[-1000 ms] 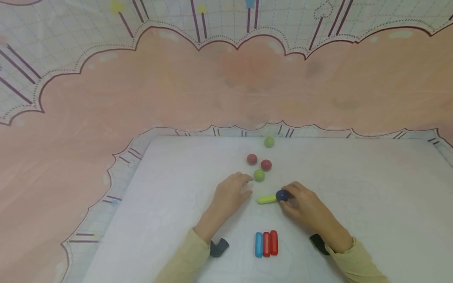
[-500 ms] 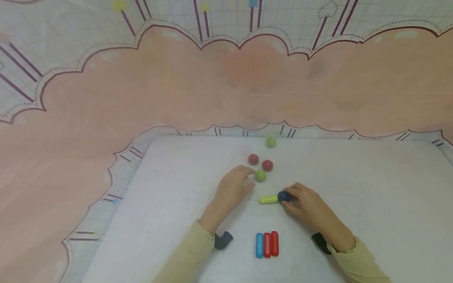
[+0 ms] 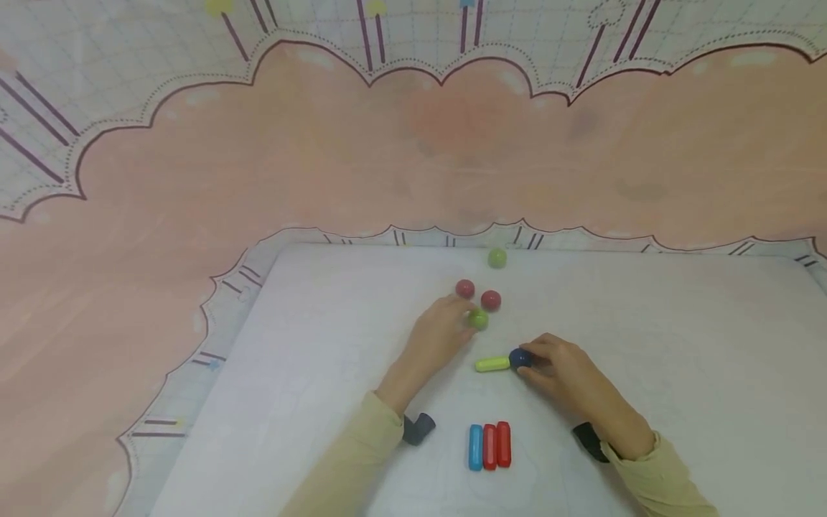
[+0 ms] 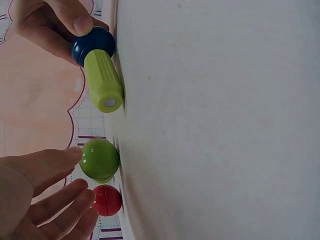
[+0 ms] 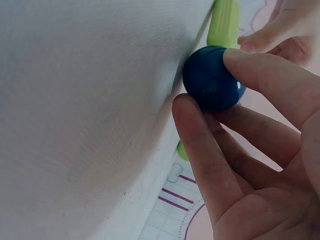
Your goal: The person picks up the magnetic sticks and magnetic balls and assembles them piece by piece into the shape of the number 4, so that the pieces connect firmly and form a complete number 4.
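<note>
My right hand (image 3: 562, 370) pinches a dark blue ball (image 5: 210, 80) between thumb and fingers, low over the white table. One end of a yellow-green magnetic rod (image 4: 103, 82) meets that ball; its other end shows a silver disc and points left. My left hand (image 3: 439, 334) reaches to a green ball (image 4: 100, 159), thumb and fingers parted at its near side, fingertips right at its surface. Just beyond the green ball sit two red balls (image 3: 465, 289), (image 3: 491, 300), and one of them shows below it in the left wrist view.
Another green ball (image 3: 497, 258) lies near the far edge of the table (image 3: 646, 323). Nearer the front, a blue rod (image 3: 475, 447) and two red rods (image 3: 489, 446) lie side by side between the forearms. A cloud-patterned cloth (image 3: 413, 158) spreads beyond the table.
My left hand has moved forward and right, from beside the green ball to its surface. The right hand keeps its pinch on the blue ball, with the rod still against it.
</note>
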